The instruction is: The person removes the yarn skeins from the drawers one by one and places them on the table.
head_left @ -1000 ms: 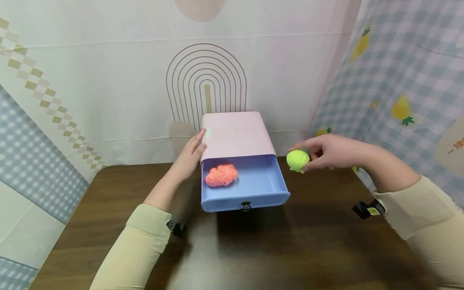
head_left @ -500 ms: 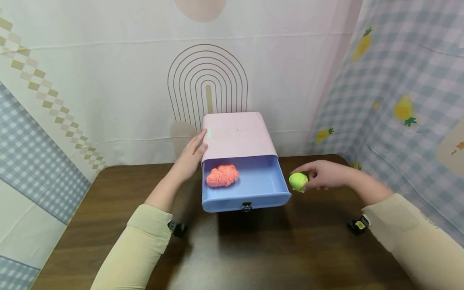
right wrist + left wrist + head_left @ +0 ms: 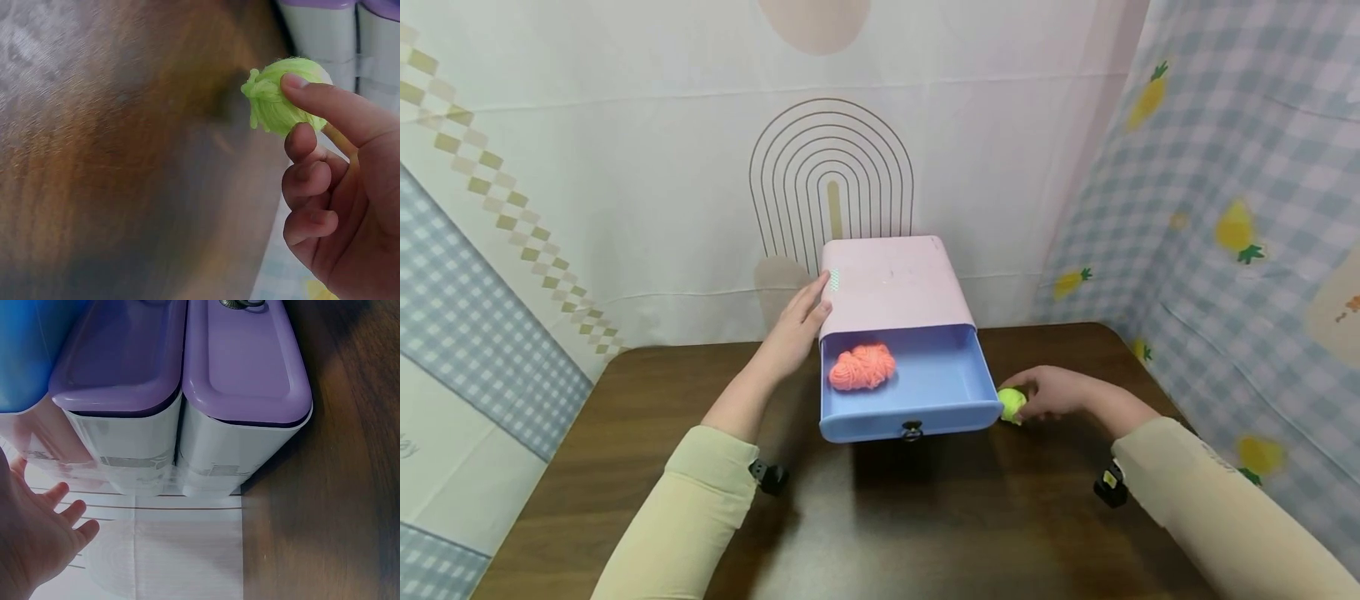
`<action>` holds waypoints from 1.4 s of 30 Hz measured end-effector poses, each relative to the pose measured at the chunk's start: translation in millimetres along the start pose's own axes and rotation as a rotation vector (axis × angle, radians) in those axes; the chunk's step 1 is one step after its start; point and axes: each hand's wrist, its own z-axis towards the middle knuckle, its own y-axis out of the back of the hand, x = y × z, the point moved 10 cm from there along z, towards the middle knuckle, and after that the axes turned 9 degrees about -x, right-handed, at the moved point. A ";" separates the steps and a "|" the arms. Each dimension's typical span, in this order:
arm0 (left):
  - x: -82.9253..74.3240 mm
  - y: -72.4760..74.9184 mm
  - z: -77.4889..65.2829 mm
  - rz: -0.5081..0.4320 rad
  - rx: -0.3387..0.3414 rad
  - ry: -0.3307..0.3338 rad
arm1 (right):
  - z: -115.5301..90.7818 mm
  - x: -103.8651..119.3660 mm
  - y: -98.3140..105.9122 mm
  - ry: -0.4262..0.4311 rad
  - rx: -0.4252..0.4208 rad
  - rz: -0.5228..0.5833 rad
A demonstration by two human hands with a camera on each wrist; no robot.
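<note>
My right hand (image 3: 1054,392) pinches a neon yellow-green ball of yarn (image 3: 284,94) between thumb and fingers, low beside the right side of the drawer. In the head view part of that yarn is hidden by the drawer's front corner. My left hand (image 3: 792,335) rests its fingers against the left side of a pink-topped drawer cabinet (image 3: 895,283). The cabinet's blue top drawer (image 3: 932,375) is pulled out. Inside it, at the left, lies an orange-pink skein of yarn (image 3: 862,367).
Under the blue drawer, the left wrist view shows purple drawer fronts (image 3: 247,356), both pushed in. The cabinet stands on a dark wooden table (image 3: 880,533), near a white patterned cloth (image 3: 647,183) behind. A checked cloth (image 3: 1195,250) hangs at the right.
My right hand has lowered the yellow-green ball of yarn from beside the cabinet's top to low beside the drawer's front corner. My left hand has stayed against the cabinet.
</note>
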 end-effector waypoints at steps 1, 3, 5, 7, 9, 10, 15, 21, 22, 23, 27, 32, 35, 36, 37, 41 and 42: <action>0.0 -0.4 -0.1 -0.001 0.000 -0.001 | 1.0 -3.0 -1.9 -0.005 0.006 -0.007; -0.1 -0.9 -0.3 -0.005 0.000 -0.001 | 2.8 -7.9 -5.0 -0.016 0.014 -0.015; 0.2 -1.3 -0.3 -0.007 0.001 0.003 | 3.1 -9.8 -7.3 -0.018 0.027 -0.017; 0.6 -1.8 -0.2 -0.008 0.003 0.010 | 2.5 -9.4 -7.8 -0.011 0.034 -0.017; 1.2 -2.0 0.0 -0.007 0.006 0.015 | 1.3 -8.5 -6.8 -0.016 0.032 -0.016; 1.4 -2.0 0.1 -0.006 0.007 0.016 | 0.7 -7.7 -6.1 -0.018 0.033 -0.016; 0.5 -1.1 0.0 -0.005 0.007 0.009 | -1.1 -5.2 -0.3 -0.039 0.033 -0.031; -1.0 0.3 -0.3 -0.010 0.006 0.004 | -2.3 0.9 9.4 0.005 0.033 -0.011; -1.0 0.4 -0.3 -0.008 0.007 0.004 | -2.6 2.5 11.9 0.019 0.027 -0.007; -1.1 0.6 -0.3 -0.005 0.006 0.002 | -2.9 3.4 14.9 0.025 0.017 0.000; -1.0 0.4 -0.3 0.002 0.005 -0.006 | -5.6 9.3 25.9 0.059 -0.014 0.030; 0.8 -0.2 -1.5 0.006 0.011 0.001 | -10.4 20.6 37.2 0.100 -0.028 0.064; 1.3 0.2 -1.9 0.004 0.008 0.005 | -12.7 28.2 45.6 0.120 -0.047 0.071; 1.1 0.4 -1.9 0.003 0.006 0.004 | -13.5 30.6 48.8 0.122 -0.055 0.072; 0.8 0.5 -1.7 0.001 0.004 0.003 | -14.4 33.2 51.9 0.122 -0.064 0.075; -0.3 -0.3 -0.7 -0.008 0.003 0.000 | -17.9 44.7 63.3 0.121 -0.094 0.089; -0.2 -0.8 -0.5 -0.010 0.004 0.002 | -18.9 48.7 66.2 0.125 -0.102 0.091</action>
